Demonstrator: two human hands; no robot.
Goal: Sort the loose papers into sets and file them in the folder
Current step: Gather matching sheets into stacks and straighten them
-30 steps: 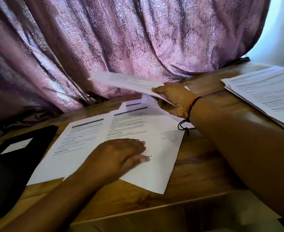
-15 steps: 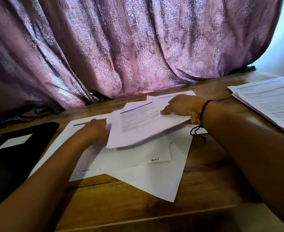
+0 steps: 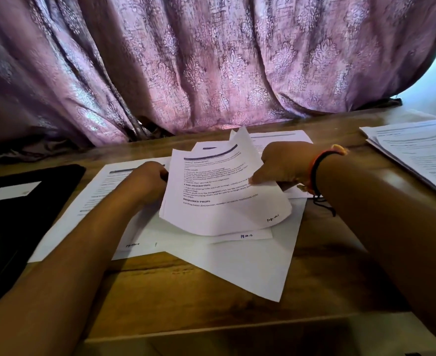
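I see bare table (image 3: pixel 186 301) across the lower centre of the frame, open for a hand. The spread papers (image 3: pixel 250 263) fill the middle. The black folder (image 3: pixel 24 222) blocks the left edge, a paper stack (image 3: pixel 422 160) blocks the right, and the curtain (image 3: pixel 211 60) closes off the top.

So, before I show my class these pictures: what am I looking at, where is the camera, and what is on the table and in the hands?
No machine here: a person works with two bare hands. The camera sits on their head, looking forward and down. On the wooden table lie loose papers, a black folder to the left and a stack of papers at the far right; a curtain hangs behind. The left hand and the right hand each grip an edge of a printed sheet, held above the pile.
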